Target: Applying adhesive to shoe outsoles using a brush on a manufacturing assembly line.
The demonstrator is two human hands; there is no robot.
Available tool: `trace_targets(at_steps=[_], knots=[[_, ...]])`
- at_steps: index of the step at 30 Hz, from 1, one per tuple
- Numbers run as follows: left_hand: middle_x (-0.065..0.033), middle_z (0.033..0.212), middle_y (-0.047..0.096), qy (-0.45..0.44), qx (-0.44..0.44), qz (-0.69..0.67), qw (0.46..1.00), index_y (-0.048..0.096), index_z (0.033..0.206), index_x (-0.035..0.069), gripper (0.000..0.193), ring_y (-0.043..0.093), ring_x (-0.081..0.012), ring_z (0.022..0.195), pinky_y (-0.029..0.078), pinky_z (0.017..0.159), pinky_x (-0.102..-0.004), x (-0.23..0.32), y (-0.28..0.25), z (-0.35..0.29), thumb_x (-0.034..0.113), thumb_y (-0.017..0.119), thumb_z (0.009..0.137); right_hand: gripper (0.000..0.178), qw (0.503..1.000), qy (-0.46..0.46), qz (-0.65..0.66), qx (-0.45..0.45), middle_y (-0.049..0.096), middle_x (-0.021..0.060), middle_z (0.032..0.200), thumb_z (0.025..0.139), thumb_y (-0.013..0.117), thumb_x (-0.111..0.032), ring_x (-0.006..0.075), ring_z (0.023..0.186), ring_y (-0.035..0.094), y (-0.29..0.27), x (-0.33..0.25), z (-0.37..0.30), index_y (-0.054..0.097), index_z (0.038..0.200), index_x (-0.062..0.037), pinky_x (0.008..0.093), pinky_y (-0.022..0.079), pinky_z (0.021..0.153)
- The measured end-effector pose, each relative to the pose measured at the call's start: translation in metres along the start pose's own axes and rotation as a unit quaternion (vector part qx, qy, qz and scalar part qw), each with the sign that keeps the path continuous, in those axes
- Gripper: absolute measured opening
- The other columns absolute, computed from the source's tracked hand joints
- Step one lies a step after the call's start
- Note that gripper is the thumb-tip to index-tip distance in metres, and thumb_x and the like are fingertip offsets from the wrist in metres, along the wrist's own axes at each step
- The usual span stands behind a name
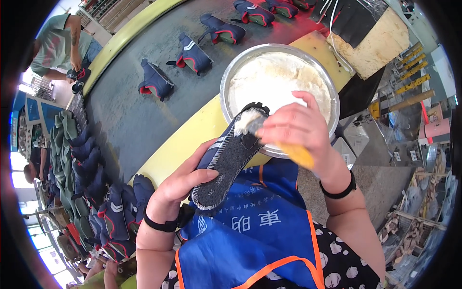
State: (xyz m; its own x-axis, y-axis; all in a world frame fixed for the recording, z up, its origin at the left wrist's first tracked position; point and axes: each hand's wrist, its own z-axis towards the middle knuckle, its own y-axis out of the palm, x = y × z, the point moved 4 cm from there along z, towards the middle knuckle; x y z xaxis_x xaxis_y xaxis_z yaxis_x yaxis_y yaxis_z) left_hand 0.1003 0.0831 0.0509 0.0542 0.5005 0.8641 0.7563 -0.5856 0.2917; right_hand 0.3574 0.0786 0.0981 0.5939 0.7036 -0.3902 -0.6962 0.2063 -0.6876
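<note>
My left hand (180, 183) is closed around the side of a navy shoe upper (226, 166), its thumb pressed on the dark grey stitched bottom, which faces up. White paste (248, 118) covers the toe end of that bottom. My right hand (298, 127), slightly blurred, grips a brush with a yellow-orange handle (294, 152); its head touches the pasted toe end. Just beyond the shoe, a round metal basin (225, 91) holds a mass of white paste (274, 72). My fingers partly hide the brush.
Navy shoe uppers with red trim (156, 82) stand in a row on a grey conveyor belt (113, 101) with yellow edges (166, 151). More uppers (115, 207) are piled at the left. Across the belt, a person (65, 48) handles a shoe. Racks (414, 226) stand at the right.
</note>
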Motion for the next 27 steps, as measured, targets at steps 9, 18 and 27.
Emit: trace_targets(at_steps=[9,18,27], knots=[[-0.0166,0.145,0.054,-0.019,0.012,-0.162,0.987,0.039,0.151,-0.006,0.079,0.052,-0.0227,0.133,0.037,0.113,-0.0317,-0.007,0.004,-0.016,0.024,0.061,0.081,0.020,0.990,0.081,0.055,0.097,0.069,0.0024,0.089,0.075,0.083,-0.010,0.0205,0.085,0.065,-0.003,0.012,0.000,0.074,0.093,-0.0127,0.0334,0.046,0.082],[-0.0183,0.148,0.050,0.007,-0.008,-0.117,0.993,0.035,0.153,-0.005,0.090,0.049,-0.0258,0.137,0.034,0.115,-0.0342,-0.017,-0.003,-0.013,0.028,0.066,0.075,0.011,0.964,0.221,0.072,0.129,0.067,0.0087,0.084,0.085,0.076,0.000,0.0216,0.074,0.068,0.004,0.027,-0.007,0.067,0.089,-0.0029,0.0303,0.051,0.067],[-0.0192,0.151,0.045,0.045,0.004,-0.084,0.995,0.031,0.156,-0.001,0.099,0.045,-0.0286,0.140,0.031,0.117,-0.0383,-0.022,-0.004,-0.018,0.030,0.073,0.072,0.012,0.945,0.250,0.127,0.166,0.063,0.0038,0.069,0.088,0.073,-0.002,0.0131,0.056,0.062,0.016,0.015,-0.007,0.061,0.086,-0.0031,0.0257,0.047,0.055]])
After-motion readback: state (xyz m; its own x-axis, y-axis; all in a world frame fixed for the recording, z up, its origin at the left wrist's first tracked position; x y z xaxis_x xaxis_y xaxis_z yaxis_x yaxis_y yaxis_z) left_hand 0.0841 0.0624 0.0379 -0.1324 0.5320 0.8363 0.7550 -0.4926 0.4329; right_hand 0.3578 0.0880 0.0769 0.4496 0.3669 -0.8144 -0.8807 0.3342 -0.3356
